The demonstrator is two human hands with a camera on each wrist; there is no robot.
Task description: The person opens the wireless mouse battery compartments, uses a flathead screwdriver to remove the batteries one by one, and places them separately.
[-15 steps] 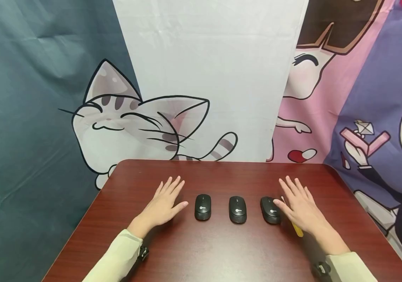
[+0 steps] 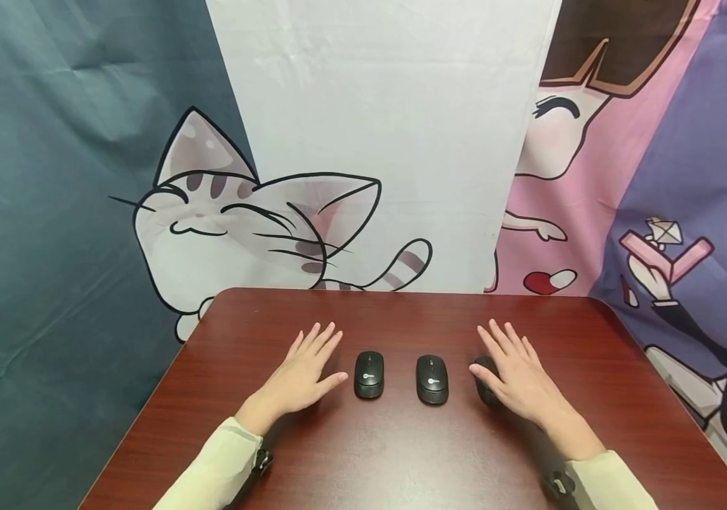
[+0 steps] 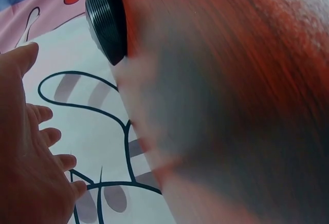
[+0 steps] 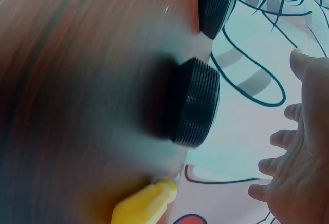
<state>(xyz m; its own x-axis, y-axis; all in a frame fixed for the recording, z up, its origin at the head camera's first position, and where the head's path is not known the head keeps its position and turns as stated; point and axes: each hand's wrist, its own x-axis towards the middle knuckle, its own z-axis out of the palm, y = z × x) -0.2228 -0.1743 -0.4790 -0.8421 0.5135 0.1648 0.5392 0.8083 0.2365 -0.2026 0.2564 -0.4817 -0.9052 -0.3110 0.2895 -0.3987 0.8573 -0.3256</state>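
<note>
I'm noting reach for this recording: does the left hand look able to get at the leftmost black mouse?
Probably yes: the left hand is spread just beside the leftmost black mouse, with nothing visible between them.

Left mouse (image 2: 369,374), middle mouse (image 2: 432,380) and right mouse (image 2: 486,395): all black. Left and middle each bear a small white mark; fine parallel ribbing shows on black mouse sides in both wrist views. Table (image 2: 376,453): glossy reddish brown, darker wood-grain streaks. Backdrop (image 2: 389,106): dark blue-green, white, pink and purple sections. Printed cat (image 2: 191,269): whitish, grey stripes, black outlines. Printed capsule (image 2: 536,283): red and white. Left sleeve (image 2: 213,464) and right sleeve (image 2: 609,482): pale green. Unidentified object (image 4: 146,203), right wrist view: yellow.
</note>
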